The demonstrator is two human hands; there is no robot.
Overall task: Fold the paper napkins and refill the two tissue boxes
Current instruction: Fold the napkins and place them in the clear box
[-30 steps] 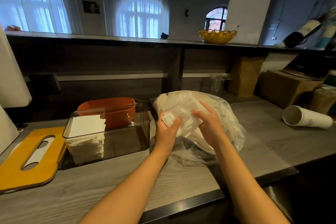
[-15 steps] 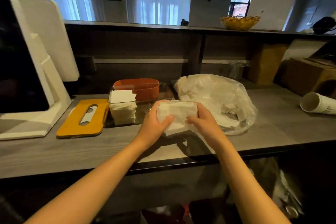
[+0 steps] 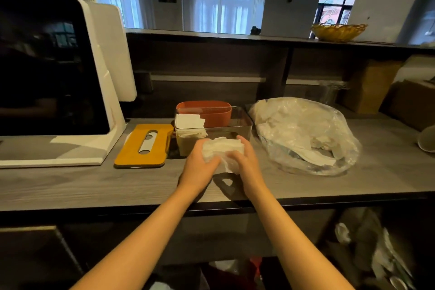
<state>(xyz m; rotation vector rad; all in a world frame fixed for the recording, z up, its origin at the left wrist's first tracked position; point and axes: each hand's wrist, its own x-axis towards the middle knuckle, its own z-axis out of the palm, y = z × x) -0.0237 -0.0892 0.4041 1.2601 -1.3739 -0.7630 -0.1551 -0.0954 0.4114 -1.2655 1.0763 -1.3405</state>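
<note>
both hands now grip a napkin wad, pulled out of the bag, just before the clear box; ready to fold.

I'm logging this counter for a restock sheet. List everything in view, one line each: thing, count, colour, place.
napkin stack: one, white, held above the counter's front, before the clear box
clear tissue box: one, transparent, counter middle, napkins inside at left
orange box: one, orange, behind the clear box
lid: one, yellow with slot, flat, left of the clear box
plastic bag: one, clear, white napkins inside, right of the boxes
screen stand: one, white and black, counter left
basket: one, yellow, upper shelf
counter: one, grey wood
left hand: grips the stack's left end
right hand: grips its right end
</note>
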